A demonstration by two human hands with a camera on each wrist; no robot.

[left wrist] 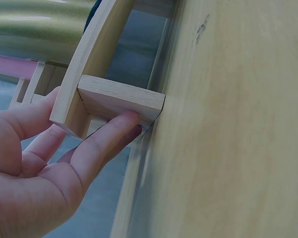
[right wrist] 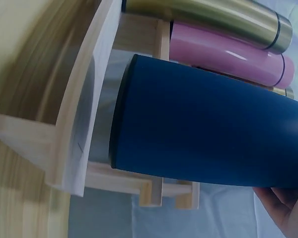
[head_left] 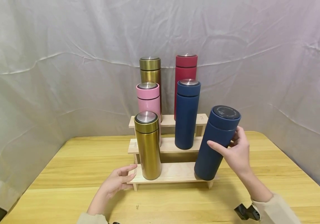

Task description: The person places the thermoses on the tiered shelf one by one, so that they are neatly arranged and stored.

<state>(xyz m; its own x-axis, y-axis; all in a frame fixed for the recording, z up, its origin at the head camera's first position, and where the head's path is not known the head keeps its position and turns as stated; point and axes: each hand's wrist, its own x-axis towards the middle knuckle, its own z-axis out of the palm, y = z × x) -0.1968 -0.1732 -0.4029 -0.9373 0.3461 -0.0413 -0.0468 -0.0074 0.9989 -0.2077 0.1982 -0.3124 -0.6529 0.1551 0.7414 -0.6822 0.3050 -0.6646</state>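
Observation:
My right hand (head_left: 236,152) grips a dark blue thermos bottle (head_left: 217,140) with a black lid top. The bottle leans, its lid towards the right, over the right end of the lowest step of a wooden display stand (head_left: 176,172). In the right wrist view a gap shows between the bottle's base (right wrist: 121,111) and the board. With my left hand (head_left: 118,180) I hold the left end of that same step; fingers (left wrist: 104,139) lie against the leg below the board. A gold thermos (head_left: 148,149) stands upright on the step's left end.
On the middle step are a pink thermos (head_left: 148,99) at left and another blue thermos (head_left: 188,115) at right. The top step bears a gold thermos (head_left: 150,65) and a red thermos (head_left: 186,71). Grey cloth (head_left: 93,81) hangs around the wooden table (head_left: 79,174).

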